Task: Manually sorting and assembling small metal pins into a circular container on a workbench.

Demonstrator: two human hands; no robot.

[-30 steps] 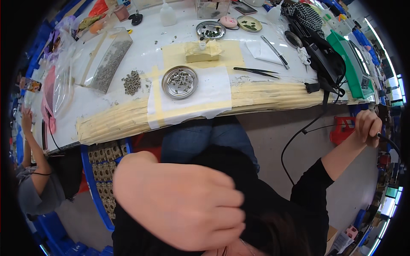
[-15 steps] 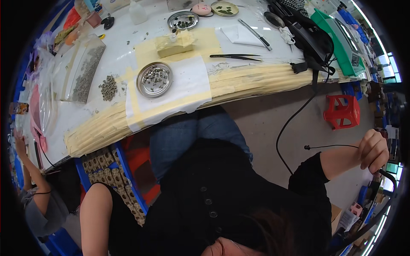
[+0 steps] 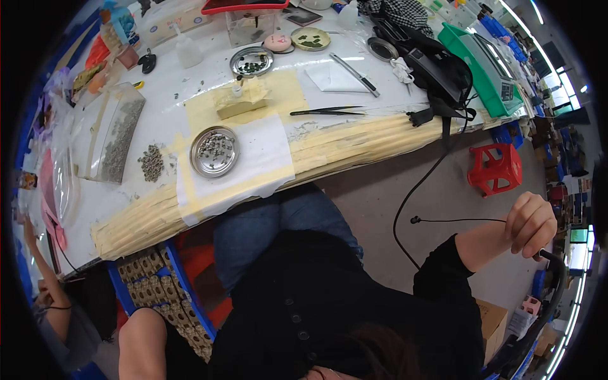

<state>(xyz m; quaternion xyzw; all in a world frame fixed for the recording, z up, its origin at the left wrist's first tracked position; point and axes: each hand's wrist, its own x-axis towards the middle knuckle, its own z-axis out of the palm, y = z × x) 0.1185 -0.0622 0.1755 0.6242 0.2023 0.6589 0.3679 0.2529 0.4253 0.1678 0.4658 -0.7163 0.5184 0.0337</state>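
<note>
Out to the right, beside the bench, I hold up my right hand [image 3: 531,225], its fingers closed. A thin black cord [image 3: 459,220] with a small knob at its free end runs into those fingers. Just below the hand is the end of a thick black tube [image 3: 552,263]; I cannot tell whether the fingers touch it. My left upper arm [image 3: 142,345] shows at the lower left, but the left hand is outside the picture. On the bench in front of me, a round metal dish [image 3: 195,166] holds small greyish pieces. Black tweezers [image 3: 326,111] lie to its right.
A yellow taped block [image 3: 242,104] stands behind the dish. Left of it are a loose heap of small pieces [image 3: 151,163] and a clear box [image 3: 101,130]. A black bag [image 3: 437,76] and green tray [image 3: 459,47] lie at right. A red stool [image 3: 495,168] stands beyond the bench.
The whole view has shifted, so the bench appears lower and more of its far side shows. My right hand stays closed on the cord, raised at the right.
</note>
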